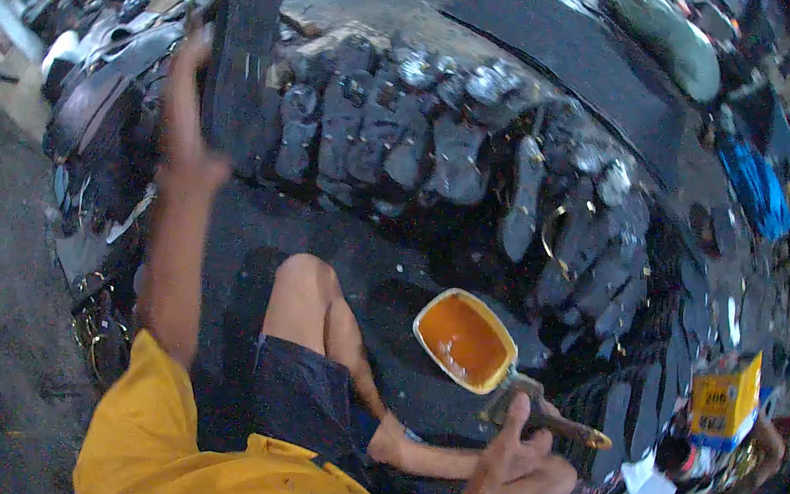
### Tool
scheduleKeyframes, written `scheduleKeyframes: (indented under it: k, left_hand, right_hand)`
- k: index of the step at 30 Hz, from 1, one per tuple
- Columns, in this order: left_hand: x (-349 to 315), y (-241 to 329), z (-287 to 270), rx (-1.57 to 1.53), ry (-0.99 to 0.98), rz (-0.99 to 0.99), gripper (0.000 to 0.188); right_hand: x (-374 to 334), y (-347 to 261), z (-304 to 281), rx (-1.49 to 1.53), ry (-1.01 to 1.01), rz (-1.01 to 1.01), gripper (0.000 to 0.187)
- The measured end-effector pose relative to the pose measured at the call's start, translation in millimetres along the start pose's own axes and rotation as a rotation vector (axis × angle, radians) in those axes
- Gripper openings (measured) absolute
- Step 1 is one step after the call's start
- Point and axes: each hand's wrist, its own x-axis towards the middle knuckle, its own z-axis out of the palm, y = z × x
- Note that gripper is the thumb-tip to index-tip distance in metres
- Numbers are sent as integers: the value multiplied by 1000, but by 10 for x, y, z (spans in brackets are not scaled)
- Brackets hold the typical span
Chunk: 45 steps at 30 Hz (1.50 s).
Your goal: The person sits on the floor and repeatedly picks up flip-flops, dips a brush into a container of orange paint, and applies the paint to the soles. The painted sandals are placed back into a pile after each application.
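My left arm reaches far forward on the left. My left hand (pixel 190 142) is smeared by motion beside a long dark strip (pixel 245 34), and I cannot tell whether it touches the strip. My right hand (pixel 518 448), low on the right, is closed around a brush (pixel 576 430) with a yellowish tip pointing right. Just past that hand sits a pale-rimmed tub (pixel 422 318) with orange liquid in it. Beyond my bent legs, dark shoe soles (pixel 340 133) lie side by side in a curved row.
More dark soles (pixel 603 276) are piled on the right. A yellow and blue box (pixel 725 400) stands at the right, near a crumpled white piece (pixel 640 492). Farther off are a blue bundle (pixel 757 187), a bulging grey-green sack (pixel 666 43) and a large dark sheet (pixel 563 53).
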Motion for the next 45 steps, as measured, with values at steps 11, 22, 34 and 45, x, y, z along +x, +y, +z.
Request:
scheduleKeyframes:
  k: [11,22,34,45]
  left_hand:
    - [2999,-1688,-2482,809,500,-324,46]
    - [3731,-2647,-3333,1079,414,-552,69]
    - [521,-1050,-1799,1202,58,704,31]
    - [-3586,-993,-4144,2353,650,-726,112]
  right_hand:
    - [211,737,226,-596,92,-4,59]
    - [197,-483,593,-1350,-2,-326,68]
    - [524,-1,369,-858,37,-116,56]
    - [175,-598,231,-781,77,-266,30]
